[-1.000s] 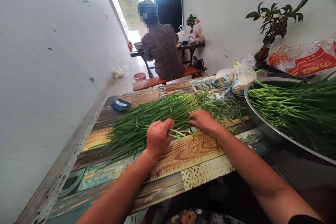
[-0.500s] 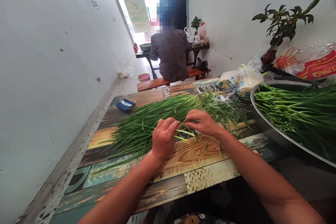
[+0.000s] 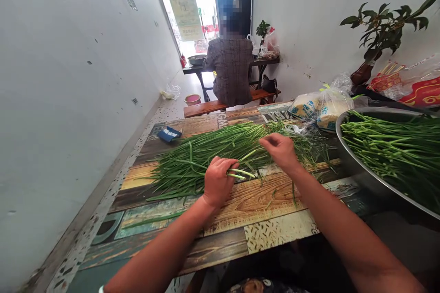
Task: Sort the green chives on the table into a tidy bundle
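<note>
Currently, from the head view, the left hand (image 3: pixel 219 181) is clenching a few green stalks (image 3: pixel 245 175) over the near side of the patterned table (image 3: pixel 271 201), their pale ends poking out past thumb and forefinger toward the right. The right hand (image 3: pixel 280 146) is hovering just beyond those ends, apart from the left, its fingertips bunching together; cannot tell whether anything is sitting between them.

Behind the hands, a broad heap of long greens (image 3: pixel 202 151) is lying across the table, leafy tips pointing left, pale ends right. Loose trimmings (image 3: pixel 309 146) are spreading beside its right end, partly under the right hand and forearm. A blue packet (image 3: pixel 169 134) is resting near the heap's far left edge.

On the right, a large metal bowl (image 3: pixel 338 132) is holding more greens (image 3: pixel 385 146). Clear plastic bags with blue print (image 3: pixel 330 112) are standing just beyond its left rim. Farther back, a leafy plant (image 3: pixel 381 27) is rising from a brown vase (image 3: pixel 361 73), with red-printed packaging (image 3: pixel 426 91) lying nearby.

Across the room, a person in a checked jacket (image 3: pixel 232 68) is sitting on a wooden bench (image 3: pixel 206 109), back turned, facing a second table (image 3: pixel 192 69). A pink-topped bucket (image 3: pixel 192 100) is standing on the floor nearby.
</note>
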Motion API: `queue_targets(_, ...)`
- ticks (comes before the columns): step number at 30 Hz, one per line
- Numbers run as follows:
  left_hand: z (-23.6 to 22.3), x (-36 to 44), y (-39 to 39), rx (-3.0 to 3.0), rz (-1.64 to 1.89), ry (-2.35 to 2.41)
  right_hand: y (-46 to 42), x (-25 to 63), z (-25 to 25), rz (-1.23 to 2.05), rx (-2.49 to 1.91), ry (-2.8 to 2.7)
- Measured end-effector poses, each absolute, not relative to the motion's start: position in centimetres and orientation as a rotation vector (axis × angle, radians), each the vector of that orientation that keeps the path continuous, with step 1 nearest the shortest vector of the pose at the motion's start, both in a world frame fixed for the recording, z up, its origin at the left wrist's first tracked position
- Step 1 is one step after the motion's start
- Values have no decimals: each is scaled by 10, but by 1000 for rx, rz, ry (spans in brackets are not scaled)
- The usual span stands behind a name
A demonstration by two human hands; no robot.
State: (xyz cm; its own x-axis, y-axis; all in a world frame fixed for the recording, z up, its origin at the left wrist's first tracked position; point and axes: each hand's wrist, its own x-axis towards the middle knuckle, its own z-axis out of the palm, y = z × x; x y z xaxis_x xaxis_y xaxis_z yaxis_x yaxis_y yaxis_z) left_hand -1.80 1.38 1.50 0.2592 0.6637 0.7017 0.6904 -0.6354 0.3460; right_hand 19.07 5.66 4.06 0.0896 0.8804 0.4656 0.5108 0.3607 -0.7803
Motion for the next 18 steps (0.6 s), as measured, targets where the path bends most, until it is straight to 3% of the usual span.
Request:
queue_targets(3, 15, -18, 15, -2460, -1373, -1336, 67, 215, 41, 58, -1471, -1523)
queue_targets(5, 15, -18, 14, -2456, -1385, -1338, 68, 219, 43, 17, -1479, -1576)
queue_targets(7, 16, -18, 14, -2435, -1418, -1344, 64, 213, 44, 236, -1445, -1655)
queue_targets(11, 16, -18, 13, -2427, -1453, -1302, 50, 184, 43, 1036, -1296, -1713)
queue_targets(18, 14, -18, 15, -2446, -1436, -1267, 46, 170, 36, 1323, -1124, -1493)
